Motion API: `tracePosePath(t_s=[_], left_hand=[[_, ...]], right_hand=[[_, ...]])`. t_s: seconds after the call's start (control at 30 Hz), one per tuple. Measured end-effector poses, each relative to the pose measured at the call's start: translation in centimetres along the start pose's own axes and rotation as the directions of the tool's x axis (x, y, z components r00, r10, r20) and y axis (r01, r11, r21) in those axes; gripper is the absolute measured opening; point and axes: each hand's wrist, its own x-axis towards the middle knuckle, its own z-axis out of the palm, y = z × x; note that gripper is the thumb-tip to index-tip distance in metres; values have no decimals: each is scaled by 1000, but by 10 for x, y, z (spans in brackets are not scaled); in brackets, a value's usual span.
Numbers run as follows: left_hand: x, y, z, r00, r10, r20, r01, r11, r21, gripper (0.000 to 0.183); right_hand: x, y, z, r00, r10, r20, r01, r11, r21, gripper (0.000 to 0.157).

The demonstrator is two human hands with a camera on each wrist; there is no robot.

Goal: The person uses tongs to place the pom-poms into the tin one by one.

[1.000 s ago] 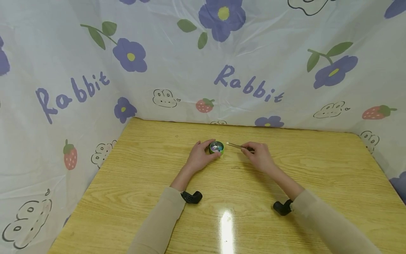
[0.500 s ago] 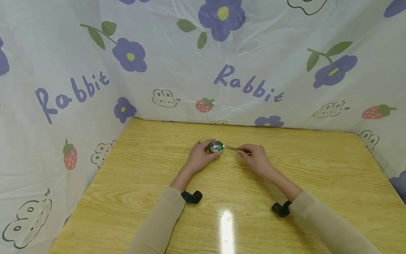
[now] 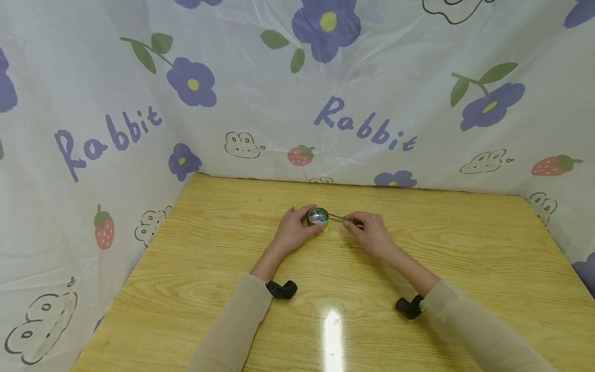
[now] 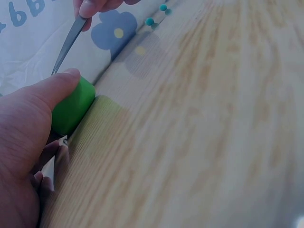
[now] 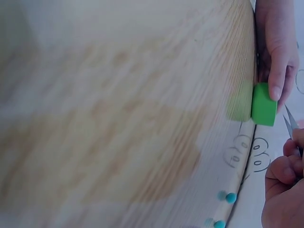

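In the head view my left hand (image 3: 292, 228) holds a small round green container (image 3: 326, 222) on the table, fingers and thumb around its side. Its glossy inside shows blue and purple tones. My right hand (image 3: 371, 233) pinches a pair of metal tweezers (image 3: 339, 218), their tips right at the container's right rim. The left wrist view shows the left thumb over the edge of the green wall (image 4: 76, 109), with the tweezers (image 4: 69, 45) slanting down behind it. In the right wrist view the tweezers (image 5: 291, 121) have two slightly spread tips beside the container (image 5: 264, 108).
Two small teal balls (image 4: 150, 21) lie on the wooden table (image 3: 223, 248), close to the right hand in the wrist views. A white cloth (image 3: 260, 93) printed with flowers and rabbits stands behind and to the sides. Black wrist cameras (image 3: 282, 290) sit at both cuffs.
My right hand has moved left, bringing the tweezers to the container's rim. The small white piece seen at their tips earlier no longer shows there. My left hand keeps its place.
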Motion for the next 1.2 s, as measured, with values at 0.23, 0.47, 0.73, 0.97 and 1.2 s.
tracePosePath(t_s=[0.23, 0.47, 0.73, 0.97, 1.2], left_hand=[[1, -1, 1, 1000, 12, -4, -12, 1000, 9, 67], [1, -2, 1, 1000, 22, -5, -22, 999, 23, 66], [2, -1, 1, 999, 31, -7, -31, 999, 26, 66], [1, -1, 1, 999, 42, -4, -42, 999, 21, 66], [2, -3, 2, 999, 40, -8, -39, 999, 21, 66]], right_hand=[[-1, 2, -5, 1000, 6, -10, -6, 1000, 25, 17], [1, 3, -11, 1000, 17, 0, -17, 999, 34, 20], [-2, 6, -12, 1000, 7, -9, -7, 999, 41, 19], [-6, 11, -19, 999, 44, 6, -44, 999, 29, 20], [-11, 14, -30, 998, 63, 24, -64, 997, 32, 22]])
